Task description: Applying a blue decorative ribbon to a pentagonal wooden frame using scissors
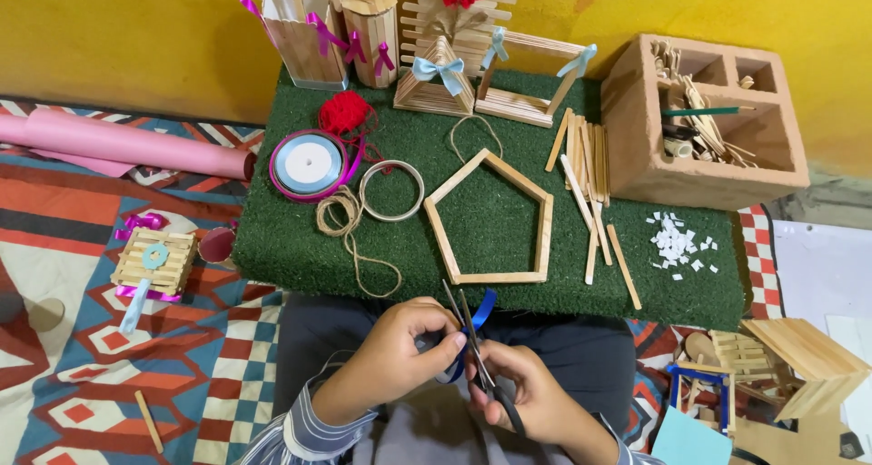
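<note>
Presently, both hands work over the person's lap, just below the near edge of the green turf mat (272,238). The left hand (395,351) is closed in a pinch on a blue ribbon (479,312), whose free end rises toward the mat's edge. The right hand (527,392) is closed through the handles of a pair of scissors (472,338); the blades point up toward the mat and stand slightly parted beside the ribbon. Whether the blades touch the ribbon cannot be told.

On the mat, near its middle, lies a pentagon frame of wooden sticks (490,220). Left of the frame lie a wooden ring (391,191), a coil of twine (343,220) and a ribbon spool (309,163). Right of the frame lie loose sticks (590,183) and white paper scraps (677,242). A hollow brick (699,124) holding sticks stands at the mat's far right corner.
</note>
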